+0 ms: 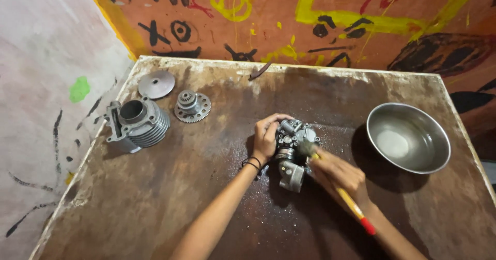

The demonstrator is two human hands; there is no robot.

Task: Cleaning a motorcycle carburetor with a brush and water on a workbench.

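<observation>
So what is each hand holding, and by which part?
The left hand grips the metal carburettor by its upper left side; the right hand holds a yellow-handled brush near the bristles.

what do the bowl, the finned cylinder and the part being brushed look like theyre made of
Bowl: likely stainless steel, going by its smooth, shiny, reflective inside.
Finned cylinder: looks like cast aluminium, dull pale grey and matte.
Carburetor-like part, held by the left hand and brushed by the right hand: seemingly cast metal, grey and grimy.
</observation>
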